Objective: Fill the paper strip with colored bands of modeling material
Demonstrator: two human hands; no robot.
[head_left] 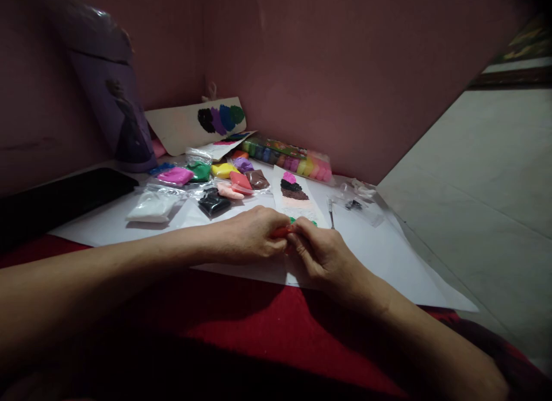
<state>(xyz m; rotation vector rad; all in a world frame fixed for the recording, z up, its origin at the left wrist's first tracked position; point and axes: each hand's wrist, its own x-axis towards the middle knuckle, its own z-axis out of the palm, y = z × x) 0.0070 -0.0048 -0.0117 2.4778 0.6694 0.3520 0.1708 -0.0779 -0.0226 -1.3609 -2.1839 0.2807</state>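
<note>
My left hand and my right hand meet above the front of the white paper. Between them is a small orange-red clay packet, gripped by the fingers of both hands and mostly covered by them. Just behind my hands lies a strip of white card with pink, black, brown, pale peach and green clay patches. A thin metal tool rests to the right of the card.
Bags of white, black, pink and other coloured clay lie to the left. Behind stand a painted card, a clear box of colours and a purple container. A dark flat object lies left. Plastic bags lie right.
</note>
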